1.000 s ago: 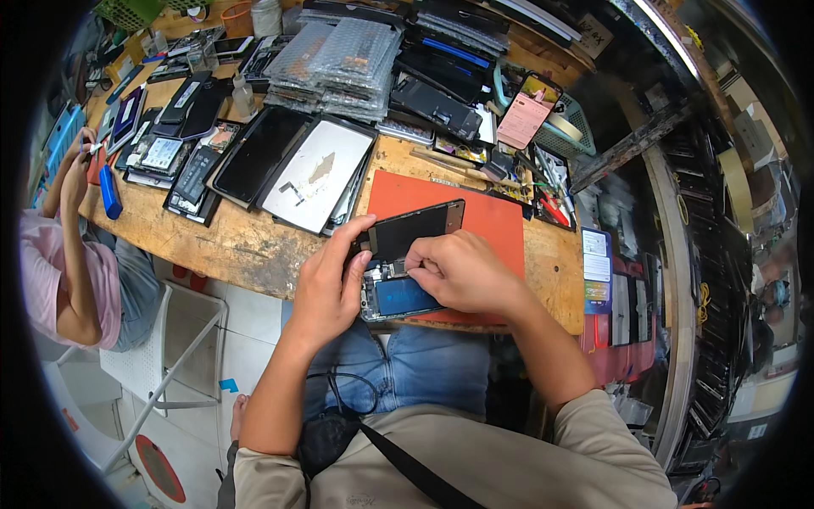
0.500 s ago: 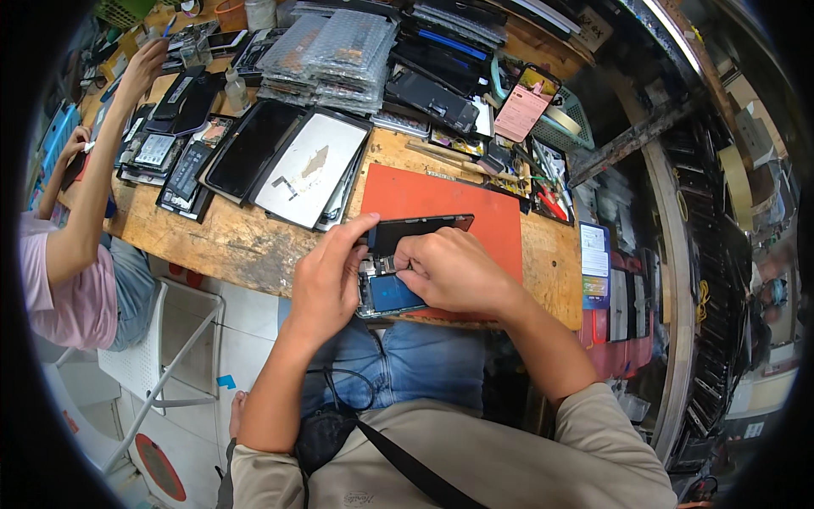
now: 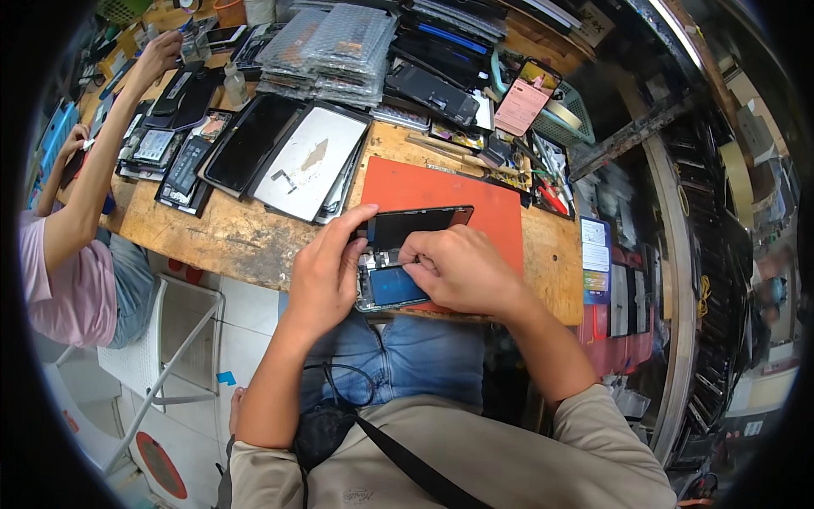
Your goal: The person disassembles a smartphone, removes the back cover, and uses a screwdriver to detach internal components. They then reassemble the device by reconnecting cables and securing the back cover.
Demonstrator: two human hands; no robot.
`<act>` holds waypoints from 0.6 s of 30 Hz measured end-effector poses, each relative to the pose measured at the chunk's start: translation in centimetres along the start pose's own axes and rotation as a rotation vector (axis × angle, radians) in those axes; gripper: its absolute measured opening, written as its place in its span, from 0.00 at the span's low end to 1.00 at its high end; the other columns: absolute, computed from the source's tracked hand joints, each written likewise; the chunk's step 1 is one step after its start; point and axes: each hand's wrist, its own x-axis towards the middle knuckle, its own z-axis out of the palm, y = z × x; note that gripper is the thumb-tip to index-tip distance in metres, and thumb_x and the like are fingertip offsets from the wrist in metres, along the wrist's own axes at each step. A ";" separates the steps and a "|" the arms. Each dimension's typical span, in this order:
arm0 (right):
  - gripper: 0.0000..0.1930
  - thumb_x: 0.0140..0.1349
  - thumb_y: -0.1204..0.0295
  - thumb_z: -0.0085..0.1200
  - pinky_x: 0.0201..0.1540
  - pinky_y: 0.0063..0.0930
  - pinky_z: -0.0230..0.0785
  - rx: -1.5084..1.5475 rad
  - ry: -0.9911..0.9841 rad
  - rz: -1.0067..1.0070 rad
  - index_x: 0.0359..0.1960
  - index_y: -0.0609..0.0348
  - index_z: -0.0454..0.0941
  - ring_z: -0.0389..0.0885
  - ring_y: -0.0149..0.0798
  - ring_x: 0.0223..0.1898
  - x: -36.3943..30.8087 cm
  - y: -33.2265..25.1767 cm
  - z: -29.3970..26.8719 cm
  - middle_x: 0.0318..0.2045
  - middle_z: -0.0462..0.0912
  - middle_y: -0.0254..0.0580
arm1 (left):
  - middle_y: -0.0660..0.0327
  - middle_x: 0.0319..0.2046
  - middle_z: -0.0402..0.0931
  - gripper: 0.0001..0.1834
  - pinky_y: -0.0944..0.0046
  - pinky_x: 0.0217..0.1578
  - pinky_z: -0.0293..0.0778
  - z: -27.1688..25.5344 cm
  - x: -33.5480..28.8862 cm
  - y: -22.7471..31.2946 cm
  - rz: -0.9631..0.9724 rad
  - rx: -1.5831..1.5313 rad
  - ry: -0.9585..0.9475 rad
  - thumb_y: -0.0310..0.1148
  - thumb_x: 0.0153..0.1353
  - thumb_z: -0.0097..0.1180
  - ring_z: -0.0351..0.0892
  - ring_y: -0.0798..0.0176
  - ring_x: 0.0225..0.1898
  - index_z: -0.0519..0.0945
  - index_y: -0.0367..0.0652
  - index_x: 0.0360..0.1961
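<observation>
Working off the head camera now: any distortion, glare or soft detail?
Head view: black corners surround the image, and the bench's front edge bows; head view: pale glints dot the bubble-wrapped stack; head view: the opened phone shows plainly, but its fine parts beside the right hand are too small to make out.

A khaki T-shirt (image 3: 509, 458) with short, loose sleeves (image 3: 606, 433) and small, dark script print (image 3: 358, 495); faded blue jeans (image 3: 432, 356); a black diagonal strap (image 3: 415, 468), a black bag (image 3: 326, 437). Left hand (image 3: 324, 271) and right hand (image 3: 462, 267) are bare.
</observation>
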 end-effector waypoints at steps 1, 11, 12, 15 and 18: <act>0.05 0.64 0.71 0.61 0.42 0.54 0.79 -0.007 0.014 -0.012 0.37 0.57 0.87 0.90 0.58 0.36 0.0 0.1 0.3 0.31 0.90 0.52 | 0.45 0.51 0.85 0.25 0.50 0.46 0.82 0.0 0.0 0.0 -0.007 -0.008 -0.005 0.16 0.70 0.57 0.87 0.37 0.48 0.79 0.46 0.66; 0.09 0.64 0.71 0.61 0.42 0.51 0.82 0.004 0.037 -0.011 0.41 0.55 0.92 0.91 0.57 0.36 -0.1 0.4 0.9 0.32 0.91 0.53 | 0.45 0.52 0.85 0.24 0.51 0.47 0.82 0.0 0.0 0.1 0.018 0.001 0.001 0.16 0.70 0.58 0.88 0.39 0.49 0.79 0.45 0.66; 0.09 0.64 0.71 0.62 0.42 0.51 0.82 -0.008 0.047 -0.021 0.41 0.55 0.92 0.90 0.57 0.35 -0.2 0.3 0.9 0.32 0.91 0.53 | 0.45 0.52 0.85 0.24 0.51 0.47 0.82 -0.1 0.0 0.2 0.015 -0.004 -0.005 0.16 0.70 0.58 0.88 0.39 0.49 0.79 0.44 0.65; 0.08 0.64 0.71 0.62 0.41 0.52 0.82 -0.034 0.060 -0.026 0.40 0.54 0.92 0.90 0.57 0.35 -0.5 0.2 1.0 0.31 0.90 0.53 | 0.46 0.52 0.85 0.24 0.51 0.47 0.82 -0.1 0.0 0.1 0.019 -0.005 -0.007 0.16 0.70 0.58 0.88 0.40 0.50 0.79 0.44 0.65; 0.07 0.64 0.71 0.62 0.40 0.54 0.81 -0.034 0.057 -0.017 0.38 0.55 0.91 0.90 0.58 0.36 -0.4 0.0 0.9 0.30 0.90 0.52 | 0.45 0.52 0.85 0.24 0.52 0.48 0.83 -0.2 0.0 0.1 0.012 0.001 -0.016 0.16 0.70 0.58 0.88 0.40 0.51 0.79 0.43 0.65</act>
